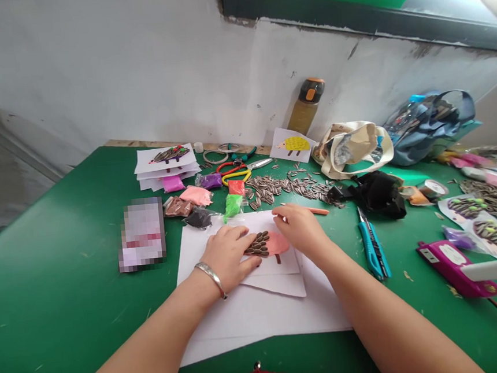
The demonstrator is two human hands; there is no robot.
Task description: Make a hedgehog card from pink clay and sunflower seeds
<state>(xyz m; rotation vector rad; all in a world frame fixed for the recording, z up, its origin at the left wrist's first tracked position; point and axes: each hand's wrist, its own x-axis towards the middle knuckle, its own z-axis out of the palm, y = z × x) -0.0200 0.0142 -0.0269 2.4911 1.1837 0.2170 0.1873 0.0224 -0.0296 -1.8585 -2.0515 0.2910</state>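
Observation:
A white card [288, 266] with a pink clay shape [278, 243] lies on larger white sheets [226, 328]. Striped seeds [257, 244] cover the left part of the shape, and a brown leg shows below it. My left hand [228, 254], with a silver bracelet on the wrist, rests on the card's left side with its fingers spread. At the upper right edge of the card is my right hand [298, 228], thumb and fingertips pinched together; what they hold is too small to name. Loose seeds [266, 189] are heaped just beyond the hands.
Bags of coloured clay [197, 195] and scissors [234, 173] lie behind the sheets. To the right are a blue cutter [373, 245], black cloth [380, 194] and a magenta glue gun [455, 267]. A bottle [305, 107] and a cream bag [353, 148] stand by the wall.

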